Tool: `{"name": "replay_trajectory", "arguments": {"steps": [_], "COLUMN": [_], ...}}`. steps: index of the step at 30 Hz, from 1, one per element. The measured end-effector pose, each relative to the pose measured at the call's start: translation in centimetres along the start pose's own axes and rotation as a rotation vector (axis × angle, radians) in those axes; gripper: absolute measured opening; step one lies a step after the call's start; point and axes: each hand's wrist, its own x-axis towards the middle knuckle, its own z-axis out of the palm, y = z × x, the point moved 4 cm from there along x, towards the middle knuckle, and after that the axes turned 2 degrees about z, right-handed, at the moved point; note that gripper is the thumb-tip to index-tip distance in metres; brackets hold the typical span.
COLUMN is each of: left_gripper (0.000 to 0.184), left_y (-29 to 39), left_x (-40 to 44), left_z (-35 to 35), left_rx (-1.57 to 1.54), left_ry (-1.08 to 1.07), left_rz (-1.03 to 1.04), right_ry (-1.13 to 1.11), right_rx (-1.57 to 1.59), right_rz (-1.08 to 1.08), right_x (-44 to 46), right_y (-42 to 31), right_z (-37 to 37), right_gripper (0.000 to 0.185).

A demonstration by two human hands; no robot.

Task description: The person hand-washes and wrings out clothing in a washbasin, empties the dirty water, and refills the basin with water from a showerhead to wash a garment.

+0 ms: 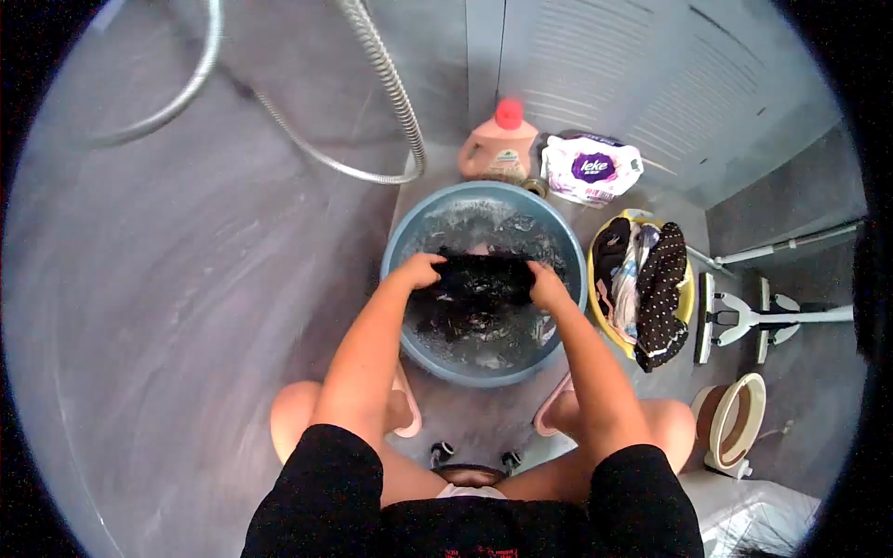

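Note:
A black cloth garment [486,279] stretches between my two hands over a blue basin [437,364] of sudsy water. My left hand [420,271] grips the cloth's left end, and my right hand [545,285] grips its right end. The lower part of the garment lies in the water, so its full shape is hidden. Foam [484,214] floats toward the far side of the basin.
Behind the basin stand a pink detergent bottle [499,149] with a red cap and a white-and-purple pack [593,169]. To the right are a yellow basin [689,307] of clothes, mops [744,318] and a beige-rimmed bucket [738,423]. A shower hose [395,93] hangs at upper left.

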Motion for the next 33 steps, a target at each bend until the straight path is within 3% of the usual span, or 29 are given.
{"name": "replay_trajectory", "arguments": {"steps": [2,4,6,8,11,12,14,15,16,18,19,21,22,24,25,26,27,29,30,32,33], "left_gripper": [0.052,0.045,0.035,0.038,0.045,0.049,0.039,0.027,0.027,0.018,0.018,0.02,0.022,0.02,0.019,0.018,0.018,0.021,0.04,0.062,0.083], "left_y": [2.1,5.7,9.0,11.8,13.1,12.6,13.1,12.5,12.7,13.8,14.9,18.5,19.9,23.3,25.0,25.9,25.9,25.1,23.6,20.1,17.6], "left_x": [-1.9,-5.0,-8.7,-13.1,-18.1,-18.4,-19.8,-19.5,-20.0,-20.6,-21.2,-23.4,-23.4,-24.3,-25.1,-25.7,-25.8,-26.3,-25.9,-25.7,-24.9], "left_z": [-3.3,-7.1,-9.7,-11.7,-12.6,-11.9,-11.3,-11.2,-11.2,-11.4,-11.2,-11.3,-10.8,-9.6,-9.1,-8.9,-9.1,-10.6,-11.4,-11.7,-10.9], "left_rx": [-0.013,0.099,0.285,0.315,0.26,0.471,0.723,0.684,0.685,0.55,0.549,0.551,0.499,0.434,0.454,0.475,0.475,0.024,-0.311,-0.181,0.025], "left_ry": [0.029,0.019,0.085,0.148,0.275,0.304,0.215,0.3,0.305,0.486,0.49,0.703,0.688,0.697,0.703,0.71,0.71,0.718,0.578,0.629,0.528], "left_rz": [0.057,0.101,0.34,0.448,0.432,0.438,0.375,0.419,0.42,0.417,0.423,0.484,0.52,0.656,0.718,0.781,0.782,0.876,0.896,0.799,0.689], "right_ry": [0.105,0.407,0.157,0.183,0.155,0.115,0.105,0.035,0.037,-0.084,-0.131,-0.202,-0.224,-0.019,0.058,0.084,0.121,0.259,0.267,0.256,0.255], "right_rx": [0.161,0.277,0.789,1.072,1.036,1.077,1.032,1.036,1.035,1.33,1.318,1.241,1.175,0.745,0.618,0.854,0.839,0.89,0.942,1.114,1.185], "right_rz": [-0.007,-0.229,0.171,0.095,0.023,-0.02,-0.124,-0.111,-0.116,0.052,0.03,-0.009,-0.028,-0.379,-0.439,-0.406,-0.341,-0.308,-0.283,-0.319,-0.37], "right_x": [-2.4,-1.4,-3.9,-6.4,-11.5,-12.7,-15.0,-15.9,-16.4,-17.1,-17.6,-18.3,-18.7,-18.8,-20.8,-20.2,-19.2,-19.2,-18.0,-19.0,-20.1], "right_y": [-3.6,-3.1,-5.8,-7.3,-9.9,-10.8,-11.8,-11.8,-12.0,-11.9,-12.1,-13.4,-14.9,-18.6,-21.8,-22.3,-21.8,-22.2,-21.4,-23.1,-24.8], "right_z": [-5.5,-7.2,-12.0,-15.4,-20.1,-20.4,-20.7,-20.6,-20.5,-19.4,-19.2,-18.5,-18.0,-16.9,-18.2,-17.6,-18.0,-20.4,-20.9,-24.4,-26.3], "right_gripper": [0.053,0.045,0.037,0.031,0.019,0.014,0.021,0.025,0.025,0.03,0.039,0.06,0.071,0.088,0.088,0.067,0.055,0.03,0.029,0.027,0.027]}}
